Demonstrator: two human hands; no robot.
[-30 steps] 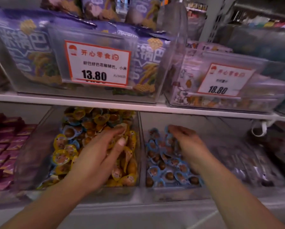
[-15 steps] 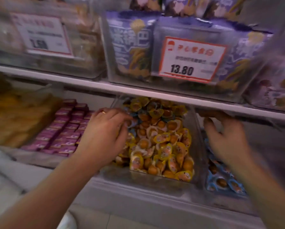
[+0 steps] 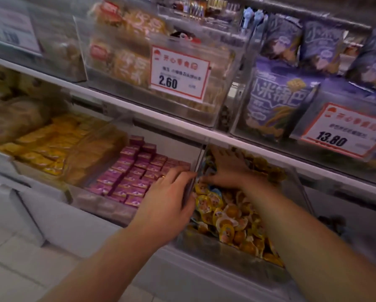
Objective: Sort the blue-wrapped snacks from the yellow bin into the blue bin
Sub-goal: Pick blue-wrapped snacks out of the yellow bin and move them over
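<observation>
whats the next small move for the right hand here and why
Probably close the right hand on a blue-wrapped snack near its fingers: it reaches deep into the yellow bin, where a few blue wrappers show among the yellow ones. Whether it already holds one is unclear.

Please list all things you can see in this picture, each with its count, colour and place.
Yellow-wrapped snacks: many, yellow, clear bin on lower shelf, right.
Blue-wrapped snacks: a few, blue, among the yellow ones.
Purple boxes: many, purple-pink, bin left of it.
Yellow packs: many, yellow, bin at lower left.
Purple bags: several, upper shelf, right.
Orange-beige packs: several, upper shelf, centre.
Price tags: 2.60, 13.80; white, red border.
Left hand: on the bin's left wall.
Right hand: inside the bin, grip unclear.
</observation>
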